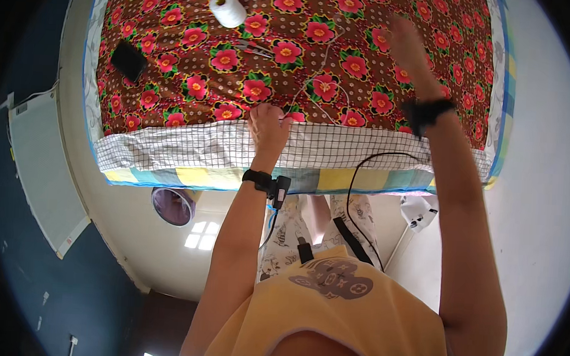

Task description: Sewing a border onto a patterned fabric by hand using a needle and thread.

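A brown cloth with red flowers lies spread on the bed, with a white checked cloth band along its near side. My left hand rests where the two meet, its fingers bent on the cloth; whether it pinches the fabric is unclear. A white cord or thread runs beside it in loose loops. My right hand, blurred, is over the flowered cloth at the right; its fingers are hard to make out. Small scissors or snips lie above my left hand, below a white thread cone.
A dark flat object lies on the cloth's left part. A black cable runs from my right wrist towards my body. A round purple bin or basket stands on the floor, and a white bag is below the bed's right edge.
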`<state>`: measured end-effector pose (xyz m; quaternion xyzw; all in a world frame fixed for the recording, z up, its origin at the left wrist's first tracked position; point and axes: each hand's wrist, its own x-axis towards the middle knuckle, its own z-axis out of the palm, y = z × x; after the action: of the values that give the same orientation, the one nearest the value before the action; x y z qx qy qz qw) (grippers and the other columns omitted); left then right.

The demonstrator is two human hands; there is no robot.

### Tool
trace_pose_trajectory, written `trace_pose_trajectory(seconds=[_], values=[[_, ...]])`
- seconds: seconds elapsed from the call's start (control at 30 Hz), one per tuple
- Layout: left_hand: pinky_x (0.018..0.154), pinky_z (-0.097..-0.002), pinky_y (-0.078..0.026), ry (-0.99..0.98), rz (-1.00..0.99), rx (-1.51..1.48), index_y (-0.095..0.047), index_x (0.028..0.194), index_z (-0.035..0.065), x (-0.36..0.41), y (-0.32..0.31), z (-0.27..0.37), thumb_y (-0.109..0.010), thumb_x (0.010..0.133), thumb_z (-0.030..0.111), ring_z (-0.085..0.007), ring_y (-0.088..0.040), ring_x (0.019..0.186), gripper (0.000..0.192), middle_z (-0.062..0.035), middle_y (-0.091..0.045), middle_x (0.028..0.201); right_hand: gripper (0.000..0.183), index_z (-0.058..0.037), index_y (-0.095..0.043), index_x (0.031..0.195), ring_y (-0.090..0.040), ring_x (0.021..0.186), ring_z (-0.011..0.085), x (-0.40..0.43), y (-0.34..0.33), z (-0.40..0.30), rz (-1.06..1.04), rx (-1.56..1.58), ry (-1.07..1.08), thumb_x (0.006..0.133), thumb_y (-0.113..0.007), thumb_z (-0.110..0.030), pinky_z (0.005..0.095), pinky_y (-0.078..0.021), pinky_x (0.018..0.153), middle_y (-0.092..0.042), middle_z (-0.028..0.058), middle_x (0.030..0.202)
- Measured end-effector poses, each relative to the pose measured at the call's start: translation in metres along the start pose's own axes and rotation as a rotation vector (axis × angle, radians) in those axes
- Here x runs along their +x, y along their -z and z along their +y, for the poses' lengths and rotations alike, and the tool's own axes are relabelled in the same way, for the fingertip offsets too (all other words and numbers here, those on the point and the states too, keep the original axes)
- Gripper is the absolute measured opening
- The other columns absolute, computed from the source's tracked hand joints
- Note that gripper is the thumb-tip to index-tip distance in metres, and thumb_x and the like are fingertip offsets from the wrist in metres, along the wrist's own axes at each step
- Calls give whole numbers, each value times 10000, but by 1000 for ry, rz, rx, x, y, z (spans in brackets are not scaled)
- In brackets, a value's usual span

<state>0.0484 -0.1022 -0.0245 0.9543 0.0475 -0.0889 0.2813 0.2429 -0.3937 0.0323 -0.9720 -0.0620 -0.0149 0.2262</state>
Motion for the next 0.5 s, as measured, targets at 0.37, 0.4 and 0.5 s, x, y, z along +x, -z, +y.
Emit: trace_pose_trajectory(seconds=[0.37,0.4,0.5], values=[[519,-214,-393,500,-66,-1397,-510,861,64,23,-4,-8,-463,933,228,-80,-410,480,185,34,-385,535,593,-87,-264,1377,-116,1348,344,-215,-78,-1,-164,-147,-285,861,-467,-296,571,-117,1041,-142,165,1458],[476,-203,-362,532,-82,-1420,-506,851,62,24,1,-11,-464,934,235,-62,-338,442,196,48,-312,515,605,-91,-253,1382,-110,1351,339,-215,-81,-1,-155,-178,-285,856,-467,-300,563,-108,1047,-137,157,1461],[394,-200,-262,537,-114,-1431,-499,837,62,25,8,-24,-469,931,236,-36,-266,425,200,56,-267,516,619,-104,-240,1390,-97,1356,325,-214,-86,2,-151,-162,-302,849,-461,-308,558,-90,1052,-128,139,1468]])
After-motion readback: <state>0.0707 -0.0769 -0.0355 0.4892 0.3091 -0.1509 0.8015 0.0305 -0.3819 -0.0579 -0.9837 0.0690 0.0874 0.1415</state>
